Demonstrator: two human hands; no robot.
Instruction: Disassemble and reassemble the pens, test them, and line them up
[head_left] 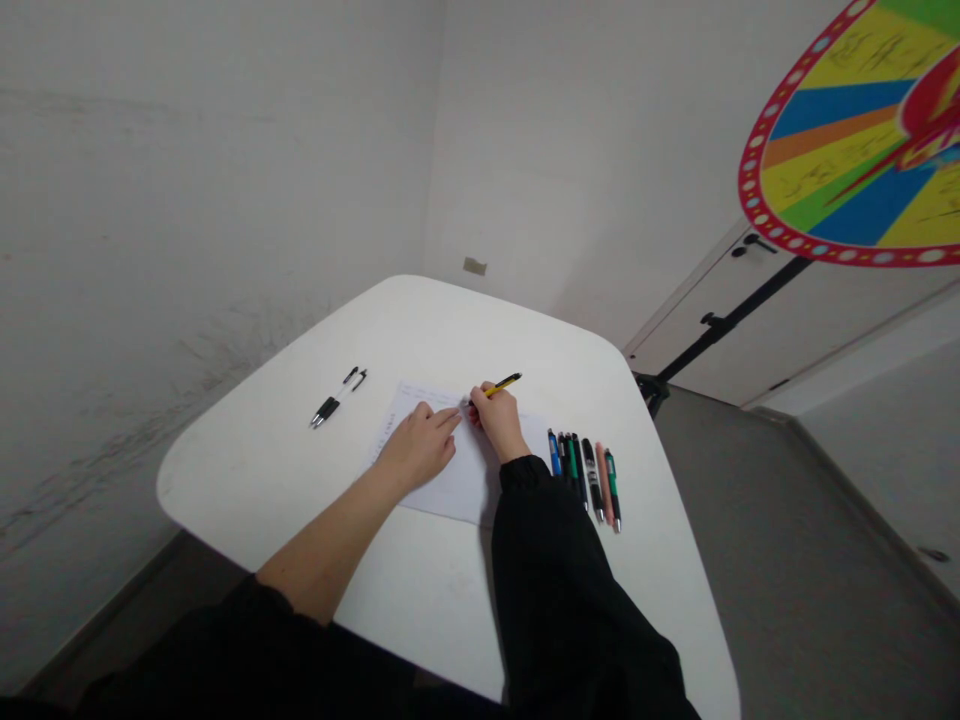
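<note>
A white sheet of paper lies on the table under both my hands, with faint lines of handwriting along its top. My right hand is closed around a yellow pen with a black end, its tip down near the upper middle of the sheet. Flat on the paper, my left hand has its fingers stretched out, the fingertips close to the pen tip. The exact spot where the tip meets the paper is partly hidden by my right fingers.
Two clear pens with black grips lie on the white table at the left. Several pens and markers form a row right of the paper. A colourful prize wheel on a black stand rises at the right, near walls.
</note>
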